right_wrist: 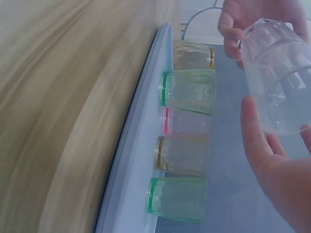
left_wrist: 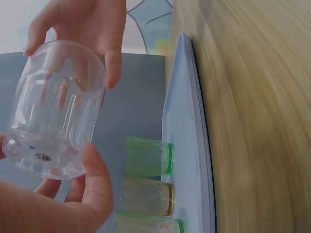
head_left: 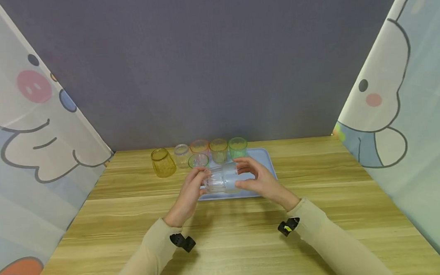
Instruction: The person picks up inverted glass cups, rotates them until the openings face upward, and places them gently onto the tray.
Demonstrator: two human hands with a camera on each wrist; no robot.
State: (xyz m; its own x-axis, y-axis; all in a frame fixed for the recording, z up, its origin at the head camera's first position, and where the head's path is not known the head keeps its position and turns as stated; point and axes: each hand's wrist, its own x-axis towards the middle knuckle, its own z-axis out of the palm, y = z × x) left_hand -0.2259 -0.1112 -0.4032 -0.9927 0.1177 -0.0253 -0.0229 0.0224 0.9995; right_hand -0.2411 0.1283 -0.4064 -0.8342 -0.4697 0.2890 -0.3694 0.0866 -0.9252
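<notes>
A clear drinking glass [head_left: 220,180], ribbed along its lower part, is held on its side above the pale blue tray [head_left: 265,162]. My left hand [head_left: 187,193] grips it around the thick base, thumb on one side and fingers on the other. At the opposite end my right hand [head_left: 258,180] holds the rim between thumb and fingers. In the left wrist view the glass [left_wrist: 58,104] shows a small dark mark on its base. The right wrist view shows my right fingers beside the mouth of the glass [right_wrist: 279,77].
Behind the hands stand a green glass [head_left: 238,147], a brownish glass [head_left: 218,151], a pink glass [head_left: 199,146] and a green-rimmed glass [head_left: 198,160]. Farther left are a clear glass [head_left: 182,155] and an amber glass [head_left: 163,164] on the wooden table [head_left: 134,208]. A grey panel [head_left: 216,71] rises behind.
</notes>
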